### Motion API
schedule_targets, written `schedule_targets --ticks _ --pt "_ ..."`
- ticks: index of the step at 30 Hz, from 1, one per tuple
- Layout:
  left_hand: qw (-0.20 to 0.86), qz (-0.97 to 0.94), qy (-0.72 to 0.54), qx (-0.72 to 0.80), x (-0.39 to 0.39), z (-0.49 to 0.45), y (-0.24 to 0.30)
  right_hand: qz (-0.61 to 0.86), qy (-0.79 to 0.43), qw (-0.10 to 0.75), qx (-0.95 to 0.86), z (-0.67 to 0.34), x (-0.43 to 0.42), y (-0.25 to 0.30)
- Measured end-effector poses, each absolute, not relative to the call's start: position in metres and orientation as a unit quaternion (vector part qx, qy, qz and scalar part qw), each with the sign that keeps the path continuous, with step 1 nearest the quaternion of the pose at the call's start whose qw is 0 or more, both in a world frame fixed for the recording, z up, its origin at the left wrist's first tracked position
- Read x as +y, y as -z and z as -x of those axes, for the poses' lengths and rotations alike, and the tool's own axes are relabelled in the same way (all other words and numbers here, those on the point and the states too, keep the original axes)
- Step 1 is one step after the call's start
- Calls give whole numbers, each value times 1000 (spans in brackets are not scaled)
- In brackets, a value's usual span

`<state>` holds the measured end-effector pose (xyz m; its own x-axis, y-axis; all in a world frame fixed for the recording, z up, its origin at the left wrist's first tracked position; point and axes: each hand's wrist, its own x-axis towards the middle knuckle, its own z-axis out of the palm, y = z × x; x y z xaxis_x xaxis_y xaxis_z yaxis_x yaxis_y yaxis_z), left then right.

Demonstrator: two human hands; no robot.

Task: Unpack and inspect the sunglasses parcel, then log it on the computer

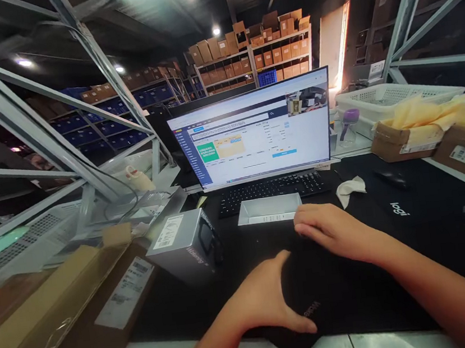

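On my feed, the left hand (264,297) grips a black case (307,283) at the front edge of the worktop (383,343), thumb laid across its near side. The right hand (326,227) is curled at its far side, though I can't tell whether it pinches anything; beyond, an open grey box (255,220) sits before the keyboard (272,189).

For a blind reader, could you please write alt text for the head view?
A person's left grip holds a dark, lettered item over a black mat, the right grip at its far end. Beyond are a keyboard and lit monitor; a grey box stands at left.
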<state>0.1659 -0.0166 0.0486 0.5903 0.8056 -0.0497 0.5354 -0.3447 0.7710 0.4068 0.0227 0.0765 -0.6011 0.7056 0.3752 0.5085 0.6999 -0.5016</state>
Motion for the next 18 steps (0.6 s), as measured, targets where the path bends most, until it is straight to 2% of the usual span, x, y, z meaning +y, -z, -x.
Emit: schedule_targets --ticks 2,4,7,10,13,15,18 --pt "362 -787 -231 443 -19 -167 -44 298 -259 294 -871 -413 18 -78" --pt "326 -771 -287 466 -20 -167 -37 244 -300 271 -882 -413 11 -78" --pt "283 -754 -348 481 -17 -163 -24 285 -271 252 -884 -401 -1 -76" --pt "267 -750 -419 436 -4 -153 -14 336 -215 285 -872 -394 -5 -76" --pt "220 -732 -493 416 19 -141 -6 377 -158 400 -820 -411 6 -84" --pt "195 -686 -508 482 38 -136 1 432 -126 505 -737 -434 18 -90" --pt "237 -620 -488 567 61 -133 14 482 -114 605 -623 -471 34 -96"
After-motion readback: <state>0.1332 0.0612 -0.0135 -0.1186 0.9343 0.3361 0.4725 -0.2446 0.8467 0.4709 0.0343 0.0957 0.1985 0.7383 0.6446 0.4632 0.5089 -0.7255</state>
